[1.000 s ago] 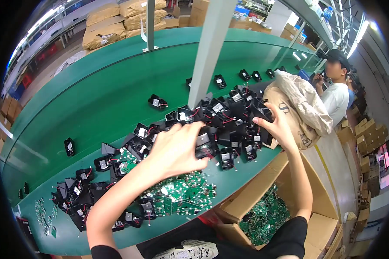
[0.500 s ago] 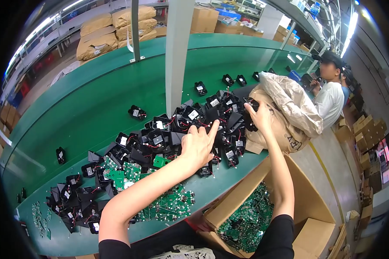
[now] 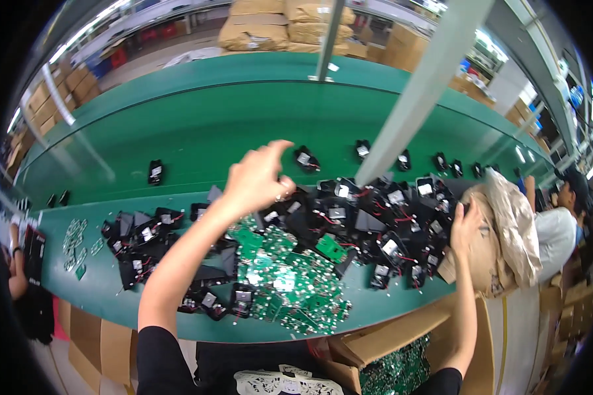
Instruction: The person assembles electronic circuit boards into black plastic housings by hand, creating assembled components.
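My left hand (image 3: 260,179) hovers over the far edge of the heap of black plastic housings (image 3: 369,220). Its index finger and thumb stand apart, with nothing between them. At the right end of the heap my right hand (image 3: 466,230) is closed on a black plastic housing (image 3: 466,207), mostly hidden by the fingers, beside a brown paper sack (image 3: 486,263). The heaped housings have white labels and thin red wires. Green circuit boards (image 3: 290,280) lie piled between two groups of housings, nearer to me.
A green conveyor belt (image 3: 224,141) beyond the heap carries several spaced housings. A grey post (image 3: 418,99) rises behind the heap. A carton (image 3: 484,342) with circuit boards stands below the bench edge. Co-workers are at the right (image 3: 553,230) and far left (image 3: 29,303).
The view has swung left. My left hand has lifted away from the housings, toward the belt. My right hand stays by the paper sack at the heap's right end.
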`<state>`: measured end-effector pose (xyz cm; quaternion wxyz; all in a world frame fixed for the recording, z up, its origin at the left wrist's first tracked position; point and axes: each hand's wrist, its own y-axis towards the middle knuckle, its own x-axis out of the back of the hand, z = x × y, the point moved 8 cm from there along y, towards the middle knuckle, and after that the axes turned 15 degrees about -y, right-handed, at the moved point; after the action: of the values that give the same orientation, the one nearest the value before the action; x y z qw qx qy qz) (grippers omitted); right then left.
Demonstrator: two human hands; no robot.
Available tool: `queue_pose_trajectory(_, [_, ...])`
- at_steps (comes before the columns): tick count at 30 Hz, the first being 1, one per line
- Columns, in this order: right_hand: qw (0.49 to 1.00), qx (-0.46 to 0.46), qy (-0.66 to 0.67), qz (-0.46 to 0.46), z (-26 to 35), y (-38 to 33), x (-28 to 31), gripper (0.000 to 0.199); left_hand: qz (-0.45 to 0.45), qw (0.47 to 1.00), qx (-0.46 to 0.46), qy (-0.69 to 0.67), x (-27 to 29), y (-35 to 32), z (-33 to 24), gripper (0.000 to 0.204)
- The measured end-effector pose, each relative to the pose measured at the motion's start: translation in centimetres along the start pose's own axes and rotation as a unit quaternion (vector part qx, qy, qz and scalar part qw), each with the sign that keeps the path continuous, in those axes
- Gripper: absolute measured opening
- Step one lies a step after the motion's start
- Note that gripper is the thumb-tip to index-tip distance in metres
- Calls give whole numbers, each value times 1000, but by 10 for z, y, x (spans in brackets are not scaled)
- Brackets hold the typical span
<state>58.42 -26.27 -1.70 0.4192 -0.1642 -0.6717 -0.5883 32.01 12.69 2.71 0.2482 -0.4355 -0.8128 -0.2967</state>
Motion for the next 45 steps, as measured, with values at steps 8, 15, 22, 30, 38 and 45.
queue_pose_trajectory(8, [995, -58, 72, 38, -50, 7, -37, 59, -173, 934, 251, 186, 176, -63, 224, 66])
queue_pose_trajectory(15, [995, -11, 14, -98, -47, 39, 27, 45, 11, 927, 279, 252, 160, -64, 292, 98])
queue_pose_trajectory(22, [896, 382, 224, -22, 328, -12, 102, 21, -28, 939, 255, 228, 201, -76, 316, 77])
queue_pose_trajectory(30, [877, 323, -33, 354, 426, -17, -119, 46, -40, 984, 153, 82, 148, -45, 173, 72])
queue_pose_trajectory(38, [910, 335, 119, 214, 320, 20, 64, 49, 171, 984, -52, -1, 2, -12, -22, 72])
queue_pose_trajectory(45, [978, 106, -101, 146, 126, 37, 82, 52, 178, 966, -174, 72, -107, 9, -91, 72])
